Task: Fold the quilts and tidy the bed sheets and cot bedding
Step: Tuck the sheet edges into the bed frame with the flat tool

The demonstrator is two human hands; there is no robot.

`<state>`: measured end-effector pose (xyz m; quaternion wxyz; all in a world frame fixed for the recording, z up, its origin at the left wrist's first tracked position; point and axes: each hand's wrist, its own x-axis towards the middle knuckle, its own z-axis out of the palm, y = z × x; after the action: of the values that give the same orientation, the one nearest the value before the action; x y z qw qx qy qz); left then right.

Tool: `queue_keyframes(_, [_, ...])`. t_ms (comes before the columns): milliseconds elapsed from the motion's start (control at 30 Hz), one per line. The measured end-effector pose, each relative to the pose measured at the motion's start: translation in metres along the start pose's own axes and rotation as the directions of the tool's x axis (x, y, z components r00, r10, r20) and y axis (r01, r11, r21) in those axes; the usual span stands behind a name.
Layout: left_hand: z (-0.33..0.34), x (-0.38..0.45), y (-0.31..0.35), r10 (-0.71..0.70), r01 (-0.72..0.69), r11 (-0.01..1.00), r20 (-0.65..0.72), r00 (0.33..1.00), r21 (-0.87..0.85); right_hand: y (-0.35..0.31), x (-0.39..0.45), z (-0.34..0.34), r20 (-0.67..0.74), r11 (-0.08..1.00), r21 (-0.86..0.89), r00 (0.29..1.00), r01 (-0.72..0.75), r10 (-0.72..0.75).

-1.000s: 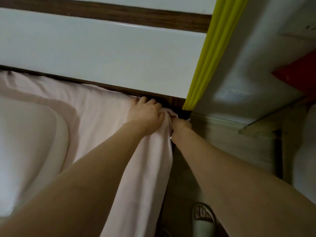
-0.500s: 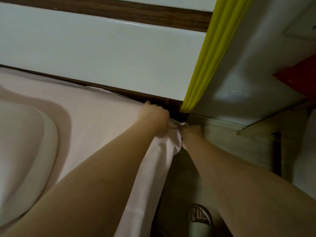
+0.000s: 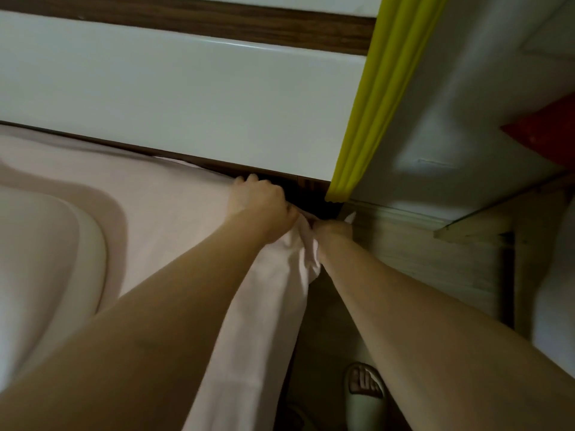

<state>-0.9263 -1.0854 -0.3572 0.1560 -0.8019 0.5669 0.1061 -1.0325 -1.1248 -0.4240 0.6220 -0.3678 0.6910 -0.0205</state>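
Note:
A pale pink bed sheet [image 3: 174, 213] covers the mattress and hangs down over its right side. At the top right corner of the bed, my left hand [image 3: 259, 202] grips a bunch of the sheet with curled fingers, right by the dark gap under the headboard. My right hand [image 3: 333, 233] sits just to its right, below the mattress edge, fingers closed on the hanging corner of the same sheet. The fingertips of both hands are hidden in the folds.
A white headboard [image 3: 186, 88] with dark wood trim runs along the top. A yellow-green curtain [image 3: 382, 104] hangs at the bed corner. A pillow [image 3: 40, 275] lies at the left. A wooden bedside unit [image 3: 435, 259] stands to the right; my slippered foot [image 3: 365, 390] is on the floor.
Both hands have moved further into the corner toward the headboard, pulling the sheet flatter across the mattress. The wrinkles near the corner have smoothed out.

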Motion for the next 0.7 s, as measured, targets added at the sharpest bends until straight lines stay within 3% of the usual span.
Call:
queue_keyframes(33, [0.0, 0.0, 0.006, 0.029, -0.03, 0.999, 0.052, 0.998, 0.022, 0.002, 0.003, -0.002, -0.093, 0.993, -0.116, 0.996, 0.001, -0.012])
queue_keyframes(100, [0.001, -0.004, 0.006, 0.101, -0.104, 0.994, 0.083, 0.991, 0.035, 0.006, 0.005, -0.007, -0.193, 0.989, -0.15, 0.98, 0.021, -0.05])
queue_keyframes(167, [-0.003, -0.009, -0.006, 0.163, -0.159, 0.984, 0.053, 0.985, -0.079, 0.011, -0.007, -0.022, -0.105, 0.888, -0.429, 0.967, 0.168, -0.233])
queue_keyframes(267, [-0.022, -0.033, -0.037, 0.125, -0.124, 0.964, -0.009, 0.992, -0.237, 0.0, -0.051, -0.055, 0.123, 0.653, -0.7, 0.95, 0.288, -0.287])
queue_keyframes(367, [-0.04, -0.058, -0.075, -0.022, 0.059, 0.98, 0.19, 0.982, -0.192, -0.032, -0.104, -0.093, 0.314, 0.153, -0.919, 0.91, 0.363, -0.27])
queue_keyframes(433, [-0.056, -0.075, -0.1, -0.099, 0.147, 0.98, 0.311, 0.945, -0.135, -0.065, -0.153, -0.103, 0.404, -0.136, -0.915, 0.858, 0.38, -0.318])
queue_keyframes(533, [-0.074, -0.088, -0.125, -0.171, 0.235, 0.961, 0.349, 0.921, -0.148, -0.111, -0.21, -0.089, 0.561, -0.355, -0.828, 0.619, 0.434, -0.55])
queue_keyframes(567, [-0.077, -0.091, -0.128, -0.186, 0.257, 0.951, 0.343, 0.921, -0.174, -0.121, -0.22, -0.075, 0.603, -0.399, -0.795, 0.529, 0.456, -0.597])
queue_keyframes(600, [-0.077, -0.092, -0.129, -0.19, 0.266, 0.943, 0.334, 0.923, -0.2, -0.127, -0.225, -0.059, 0.627, -0.42, -0.774, 0.486, 0.474, -0.608])
queue_keyframes(700, [-0.066, -0.094, -0.131, -0.186, 0.268, 0.934, 0.32, 0.929, -0.237, -0.137, -0.228, -0.005, 0.673, -0.415, -0.732, 0.48, 0.54, -0.563])
